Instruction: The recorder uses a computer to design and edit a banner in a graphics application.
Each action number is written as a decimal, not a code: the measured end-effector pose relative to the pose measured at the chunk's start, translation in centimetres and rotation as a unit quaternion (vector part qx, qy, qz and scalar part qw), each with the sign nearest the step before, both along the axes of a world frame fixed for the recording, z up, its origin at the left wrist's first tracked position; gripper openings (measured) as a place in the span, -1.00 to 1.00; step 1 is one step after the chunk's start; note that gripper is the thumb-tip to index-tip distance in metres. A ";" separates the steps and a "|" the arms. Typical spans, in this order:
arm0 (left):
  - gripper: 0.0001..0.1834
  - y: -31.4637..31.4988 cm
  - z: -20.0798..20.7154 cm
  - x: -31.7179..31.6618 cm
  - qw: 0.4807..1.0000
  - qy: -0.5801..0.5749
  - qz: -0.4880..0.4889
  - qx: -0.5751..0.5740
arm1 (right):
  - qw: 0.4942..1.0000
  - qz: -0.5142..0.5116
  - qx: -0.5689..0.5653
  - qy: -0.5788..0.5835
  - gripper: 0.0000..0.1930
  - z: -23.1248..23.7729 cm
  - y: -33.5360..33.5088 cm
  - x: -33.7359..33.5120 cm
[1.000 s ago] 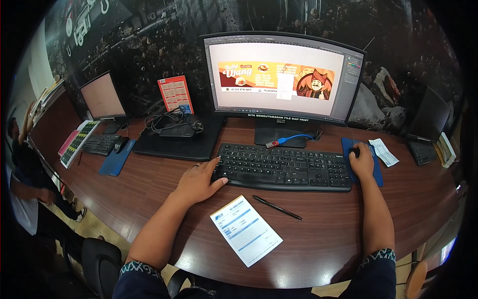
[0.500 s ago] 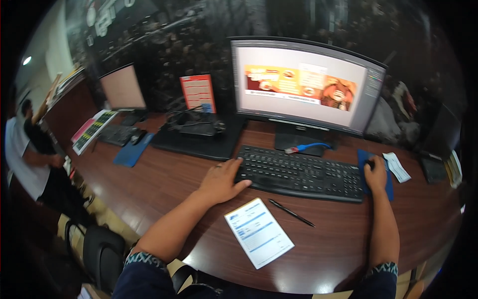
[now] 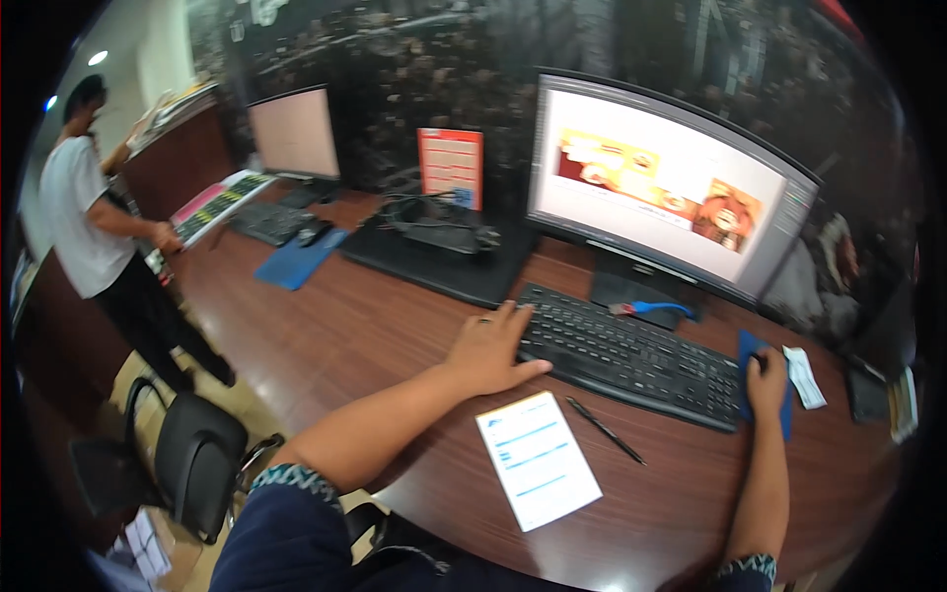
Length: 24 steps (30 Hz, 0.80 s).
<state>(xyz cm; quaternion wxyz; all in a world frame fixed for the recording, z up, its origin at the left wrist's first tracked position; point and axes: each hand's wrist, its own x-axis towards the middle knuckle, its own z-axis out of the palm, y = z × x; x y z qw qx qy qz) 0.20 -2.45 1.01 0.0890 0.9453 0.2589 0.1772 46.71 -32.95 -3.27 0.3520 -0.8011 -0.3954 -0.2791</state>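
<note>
My left hand (image 3: pixel 490 350) rests at the left end of a black keyboard (image 3: pixel 631 355). Its fingers are spread on the end keys and the thumb lies along the front edge; it holds nothing. Over a blue mouse pad (image 3: pixel 747 347), my right hand (image 3: pixel 766 383) is closed around a dark mouse (image 3: pixel 759 363), mostly hidden under the fingers. Behind the keyboard stands a large monitor (image 3: pixel 656 217) with an orange and brown banner design on its screen. A printed paper form (image 3: pixel 540 461) lies in front of the keyboard, with a black pen (image 3: pixel 607 431) beside it.
A blue cable (image 3: pixel 656 309) lies by the monitor's foot. Leftward are a closed black laptop (image 3: pixel 434 259) with cables on top, a red-framed card (image 3: pixel 451 168) and a second monitor (image 3: pixel 294 133). Another person (image 3: pixel 89 217) stands at the far left near an office chair (image 3: pixel 202 454).
My view has turned left, so the desk sits further right in the picture. The other person shows more fully, a hand now at the colourful printed sheets. Both my hands keep their places.
</note>
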 end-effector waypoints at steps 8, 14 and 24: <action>0.07 0.0 0.7 0.1 0.999 0.038 0.009 -0.022 | 0.997 -0.056 -0.040 0.022 -0.79 2.7 0.4 -3.3; 0.08 0.0 0.7 0.2 0.998 0.050 0.014 -0.024 | 0.995 -0.066 -0.049 0.053 -0.78 2.9 0.3 -3.5; 0.07 0.1 0.8 0.2 0.998 0.054 0.014 -0.028 | 0.997 -0.049 -0.035 0.056 -0.78 2.8 0.5 -3.5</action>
